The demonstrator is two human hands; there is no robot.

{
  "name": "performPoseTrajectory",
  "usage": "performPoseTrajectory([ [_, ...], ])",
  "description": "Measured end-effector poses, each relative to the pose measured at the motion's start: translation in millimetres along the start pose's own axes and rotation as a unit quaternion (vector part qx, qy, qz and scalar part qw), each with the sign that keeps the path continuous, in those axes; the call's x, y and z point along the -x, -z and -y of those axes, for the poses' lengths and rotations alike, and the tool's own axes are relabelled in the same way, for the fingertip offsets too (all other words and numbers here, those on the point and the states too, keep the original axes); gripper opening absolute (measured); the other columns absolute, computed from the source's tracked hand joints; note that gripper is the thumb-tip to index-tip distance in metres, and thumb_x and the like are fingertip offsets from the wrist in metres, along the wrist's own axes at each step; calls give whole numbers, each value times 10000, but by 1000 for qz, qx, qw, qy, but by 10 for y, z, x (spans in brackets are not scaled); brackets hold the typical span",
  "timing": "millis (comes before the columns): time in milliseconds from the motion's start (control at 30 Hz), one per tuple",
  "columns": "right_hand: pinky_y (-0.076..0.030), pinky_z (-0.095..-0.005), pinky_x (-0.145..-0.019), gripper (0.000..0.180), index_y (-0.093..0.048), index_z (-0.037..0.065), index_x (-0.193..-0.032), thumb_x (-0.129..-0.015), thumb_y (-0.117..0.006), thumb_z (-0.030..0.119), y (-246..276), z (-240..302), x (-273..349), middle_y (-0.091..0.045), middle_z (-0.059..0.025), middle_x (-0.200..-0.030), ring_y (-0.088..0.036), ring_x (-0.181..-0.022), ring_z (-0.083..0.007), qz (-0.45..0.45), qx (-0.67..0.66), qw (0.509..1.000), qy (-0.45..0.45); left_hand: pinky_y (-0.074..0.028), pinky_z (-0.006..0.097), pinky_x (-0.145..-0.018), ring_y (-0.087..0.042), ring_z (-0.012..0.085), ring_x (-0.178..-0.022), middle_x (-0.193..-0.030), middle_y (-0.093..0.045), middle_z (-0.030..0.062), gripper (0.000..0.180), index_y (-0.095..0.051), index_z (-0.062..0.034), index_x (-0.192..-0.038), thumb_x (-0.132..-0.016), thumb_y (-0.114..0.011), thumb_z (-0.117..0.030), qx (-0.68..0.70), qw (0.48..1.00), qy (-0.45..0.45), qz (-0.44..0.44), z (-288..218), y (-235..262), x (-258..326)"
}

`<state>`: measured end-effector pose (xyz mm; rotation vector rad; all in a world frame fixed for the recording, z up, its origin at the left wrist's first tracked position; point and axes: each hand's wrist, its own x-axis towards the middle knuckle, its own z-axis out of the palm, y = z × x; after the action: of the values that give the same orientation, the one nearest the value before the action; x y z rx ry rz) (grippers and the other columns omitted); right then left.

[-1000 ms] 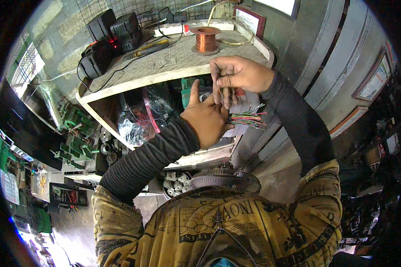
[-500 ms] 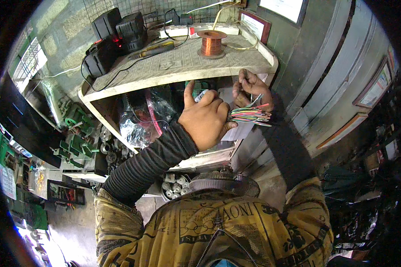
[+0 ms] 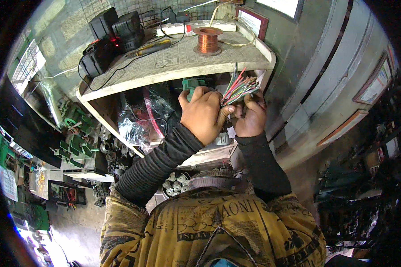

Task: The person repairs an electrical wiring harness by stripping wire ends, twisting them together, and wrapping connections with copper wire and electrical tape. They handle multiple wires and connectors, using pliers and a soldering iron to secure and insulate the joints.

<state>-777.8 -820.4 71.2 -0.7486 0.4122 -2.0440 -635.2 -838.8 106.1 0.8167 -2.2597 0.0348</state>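
Observation:
A bundle of thin multicoloured wires [image 3: 241, 86], red, green, white and black, fans up and to the right in front of the shelf opening. My left hand [image 3: 202, 113] is closed round the lower end of the bundle, its thumb pointing right. Close against it, my right hand [image 3: 250, 116] grips the bundle from the right, fingers bent and partly hidden behind the wires. Behind my left hand shows a green object [image 3: 196, 83] inside the shelf, its kind hard to make out.
On the shelf top [image 3: 173, 60] stand a copper wire spool [image 3: 208, 42], black battery chargers [image 3: 102, 53] and a yellow-handled tool [image 3: 153, 47]. Clear plastic bags [image 3: 136, 127] fill the left of the compartment. Below is a container of round metal parts [image 3: 176, 183]; a door [image 3: 316, 84] stands right.
The wire bundle has turned from pointing right to pointing up and right. My right hand has come down from above the wires and closed on them beside my left hand.

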Motion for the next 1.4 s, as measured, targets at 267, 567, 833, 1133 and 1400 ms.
performPoseTrajectory([
  [267, -372, -222, -430, 161, -565, 148, -949, -894, -496, 14, -20, -23, -80, -605, 19, -868, -522, -595, -96, -141, -10, 987, -73, -287, 555, -868, -497, 325, -991, -869, -599, 138, 384, -567, -27, -865, -855, -556, -411, 55, 997, -15, -43, -31, -59, 50],
  [567, -364, -228, -421, 78, -496, 135, -884, -902, -517, 62, -125, 8, -22, -569, -35, -726, -503, -520, -126, -134, 36, 990, -29, -284, 519, -893, -503, 326, -966, -856, -594, 146, 347, -567, -20, -860, -853, -572, -366, 78, 993, 13, -93, -42, -90, 72],
  [833, -477, -282, -495, 82, -436, 52, -983, -941, -501, 79, -149, -28, 198, -637, -178, -849, -603, -570, -183, 107, 172, 941, 271, -310, 490, -823, -509, 324, -948, -854, -598, 145, 329, -571, -21, -883, -897, -534, -348, 94, 989, 77, -88, -50, -42, 5],
  [1133, -526, -341, -582, 288, -547, 17, -950, -706, -612, -121, 7, 155, 108, -645, -179, -864, -643, -674, -287, 236, 442, 710, 495, -310, 490, -771, -510, 325, -940, -862, -609, 137, 350, -569, -49, -928, -910, -499, -391, 69, 991, 102, 50, -41, 54, -66],
  [1400, -521, -371, -586, 246, -598, -32, -894, -659, -645, -88, -82, 249, 135, -631, -170, -863, -633, -704, -301, 283, 496, 645, 507, -304, 507, -799, -518, 307, -966, -899, -628, 112, 313, -578, -69, -1005, -892, -529, -356, 113, 987, 105, 34, -60, 31, -62],
])
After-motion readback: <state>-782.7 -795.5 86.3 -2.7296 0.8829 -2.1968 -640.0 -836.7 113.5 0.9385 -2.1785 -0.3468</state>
